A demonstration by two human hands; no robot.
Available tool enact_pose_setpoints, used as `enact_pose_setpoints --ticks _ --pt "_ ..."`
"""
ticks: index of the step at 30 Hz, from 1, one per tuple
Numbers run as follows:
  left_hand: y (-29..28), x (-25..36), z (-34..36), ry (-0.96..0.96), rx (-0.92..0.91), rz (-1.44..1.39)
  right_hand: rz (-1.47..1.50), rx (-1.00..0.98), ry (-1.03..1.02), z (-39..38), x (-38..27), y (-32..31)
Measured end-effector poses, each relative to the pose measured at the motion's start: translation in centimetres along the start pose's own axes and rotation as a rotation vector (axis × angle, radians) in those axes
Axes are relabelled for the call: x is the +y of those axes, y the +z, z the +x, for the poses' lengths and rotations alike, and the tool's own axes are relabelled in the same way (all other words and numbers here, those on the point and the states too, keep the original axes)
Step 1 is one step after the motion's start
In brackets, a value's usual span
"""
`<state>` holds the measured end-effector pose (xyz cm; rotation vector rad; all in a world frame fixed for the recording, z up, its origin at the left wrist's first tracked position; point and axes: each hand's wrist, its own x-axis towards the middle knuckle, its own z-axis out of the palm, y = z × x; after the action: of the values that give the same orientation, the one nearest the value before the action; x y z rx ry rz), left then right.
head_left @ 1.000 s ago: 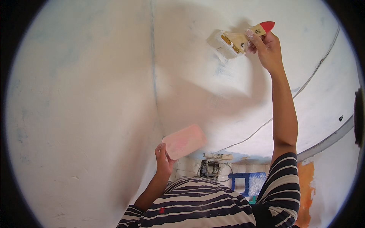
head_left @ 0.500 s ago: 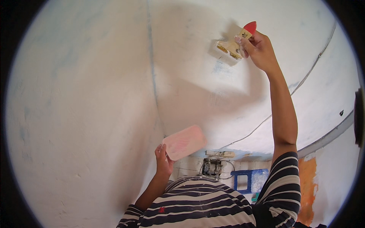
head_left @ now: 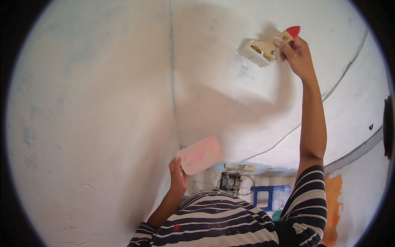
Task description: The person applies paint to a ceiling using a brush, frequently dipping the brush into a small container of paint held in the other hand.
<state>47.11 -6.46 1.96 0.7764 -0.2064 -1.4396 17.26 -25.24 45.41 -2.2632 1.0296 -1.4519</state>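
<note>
White paint brush (head_left: 263, 48), gripped in my right hand (head_left: 297, 53), has moved up the wall (head_left: 103, 123); my left hand (head_left: 177, 175) fingers hold the pink tray (head_left: 201, 155).

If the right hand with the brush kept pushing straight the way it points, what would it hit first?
Most likely the white wall itself: the right hand holds a paintbrush whose bristles already seem to touch the wall, up and to the left. Depth is hard to judge here.

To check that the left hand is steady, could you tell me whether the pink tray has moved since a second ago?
No. The pink tray in the left hand stays just right of the wall corner.
</note>
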Motion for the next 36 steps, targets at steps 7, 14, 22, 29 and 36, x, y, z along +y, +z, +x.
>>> enact_pose_setpoints --ticks 7,14,22,29,36 --pt "1.4 0.5 -0.4 -0.022 -0.049 -0.029 -0.053 -0.068 0.052 0.1 -0.3 0.1" --pt "1.0 0.1 -0.1 -0.001 -0.011 -0.005 0.036 0.058 0.045 0.5 -0.6 -1.4" --pt "0.5 -0.1 0.5 -0.027 -0.077 -0.018 0.014 0.103 0.042 1.1 0.2 -1.4" --pt "0.6 -0.4 0.3 -0.002 -0.055 -0.018 -0.019 0.124 0.03 1.4 0.5 -1.9" --pt "0.3 -0.7 0.7 -0.001 -0.061 -0.026 0.006 0.174 0.031 1.4 0.6 -1.9"
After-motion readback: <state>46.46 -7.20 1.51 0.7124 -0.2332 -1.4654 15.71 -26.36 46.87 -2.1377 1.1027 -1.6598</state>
